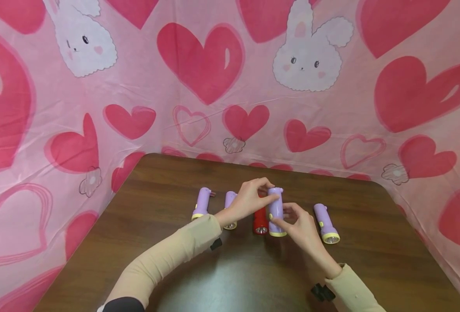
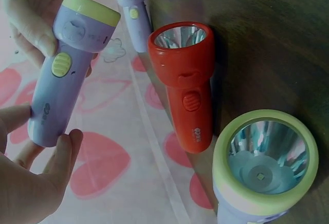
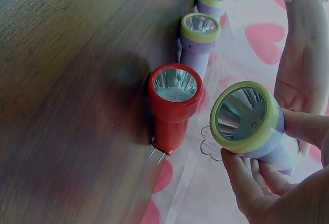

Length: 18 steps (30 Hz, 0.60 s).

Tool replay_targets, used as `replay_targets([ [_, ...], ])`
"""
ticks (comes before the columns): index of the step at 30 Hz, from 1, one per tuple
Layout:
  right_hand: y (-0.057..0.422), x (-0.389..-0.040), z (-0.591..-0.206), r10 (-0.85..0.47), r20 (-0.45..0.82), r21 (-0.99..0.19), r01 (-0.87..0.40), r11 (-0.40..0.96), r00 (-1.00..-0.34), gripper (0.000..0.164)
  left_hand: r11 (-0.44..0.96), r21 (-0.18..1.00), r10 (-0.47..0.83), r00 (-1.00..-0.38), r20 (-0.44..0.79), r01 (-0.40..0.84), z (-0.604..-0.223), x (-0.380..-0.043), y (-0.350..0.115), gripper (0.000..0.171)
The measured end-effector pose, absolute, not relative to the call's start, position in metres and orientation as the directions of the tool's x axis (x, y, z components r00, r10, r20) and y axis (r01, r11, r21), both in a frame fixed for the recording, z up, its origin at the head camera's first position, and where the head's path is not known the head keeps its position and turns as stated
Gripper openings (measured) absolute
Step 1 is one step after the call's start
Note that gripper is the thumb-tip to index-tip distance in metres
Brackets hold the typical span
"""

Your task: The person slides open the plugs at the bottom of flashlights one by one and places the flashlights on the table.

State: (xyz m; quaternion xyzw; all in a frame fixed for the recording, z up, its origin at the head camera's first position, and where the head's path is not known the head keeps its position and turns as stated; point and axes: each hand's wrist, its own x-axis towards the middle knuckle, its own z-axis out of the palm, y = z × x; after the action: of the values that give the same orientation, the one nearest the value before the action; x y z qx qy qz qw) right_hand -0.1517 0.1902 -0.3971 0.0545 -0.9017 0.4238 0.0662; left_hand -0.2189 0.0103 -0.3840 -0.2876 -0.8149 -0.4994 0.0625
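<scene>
A purple flashlight with a yellow rim is held above the table between both hands. My left hand pinches its tail end, while my right hand grips it near the lamp head with thumb and fingers. Its yellow switch faces the left wrist camera, and its lens shows in the right wrist view. Just left of it, a red flashlight lies on the table, partly hidden in the head view. Two metal prongs stick out of the red one's tail.
Two more purple flashlights, one at the far left and one partly behind the left forearm, lie on the brown wooden table. Another purple flashlight lies to the right. A pink heart-patterned cloth hangs around the table.
</scene>
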Motion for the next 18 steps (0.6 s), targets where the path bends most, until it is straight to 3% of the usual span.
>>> replay_targets([
  [18, 0.1887, -0.1531, -0.3991, -0.053, 0.178, -0.753, -0.171, 0.636, -0.983, 0.040, 0.326, 0.773, 0.419, -0.816, 0.398, 0.544, -0.3809, -0.2192, 0.0092, 0.016],
])
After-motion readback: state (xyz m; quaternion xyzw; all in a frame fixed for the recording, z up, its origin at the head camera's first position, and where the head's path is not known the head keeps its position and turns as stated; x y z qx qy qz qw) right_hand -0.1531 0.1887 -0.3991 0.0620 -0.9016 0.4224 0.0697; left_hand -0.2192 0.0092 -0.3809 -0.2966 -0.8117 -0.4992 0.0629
